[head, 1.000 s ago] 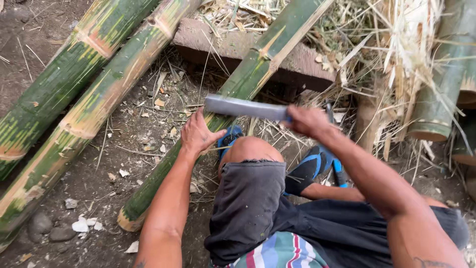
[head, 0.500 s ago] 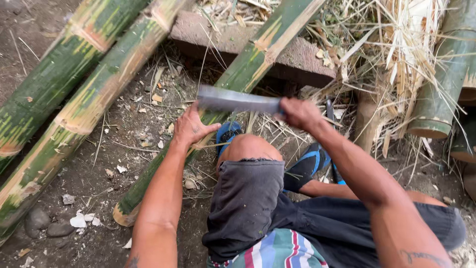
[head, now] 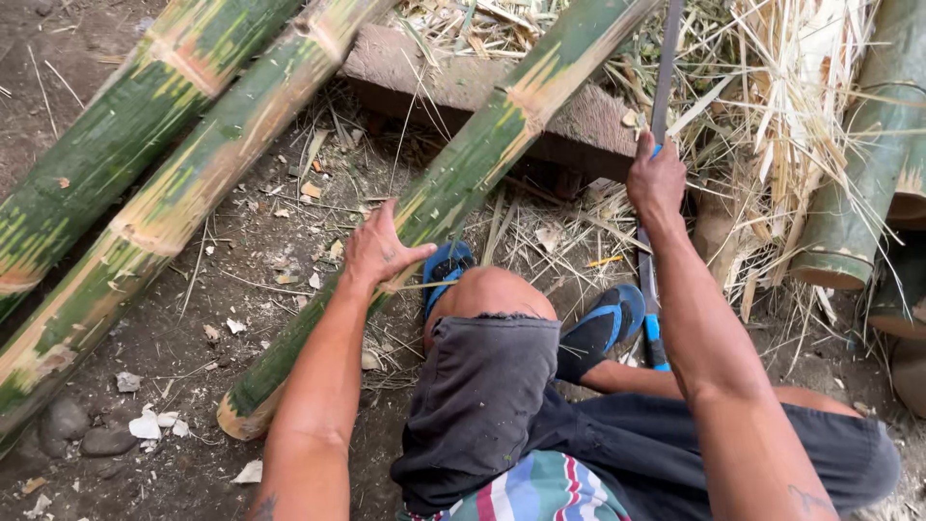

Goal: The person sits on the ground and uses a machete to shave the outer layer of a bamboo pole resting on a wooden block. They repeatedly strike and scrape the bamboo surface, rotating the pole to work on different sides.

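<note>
The green bamboo pole point(head: 463, 183) slants across the dirt, its upper part propped on a wooden block point(head: 579, 116) and its cut end low on the ground. The left hand point(head: 381, 253) presses on the pole's lower stretch, fingers spread, steadying it. The right hand point(head: 656, 178), right of the pole, grips a long blade point(head: 666, 68) raised upright above the block. This looks like the chopping step; a clean stroke needs the pole pinned firmly and the left hand well clear. Two more bamboo poles point(head: 164, 154) lie left of it.
</note>
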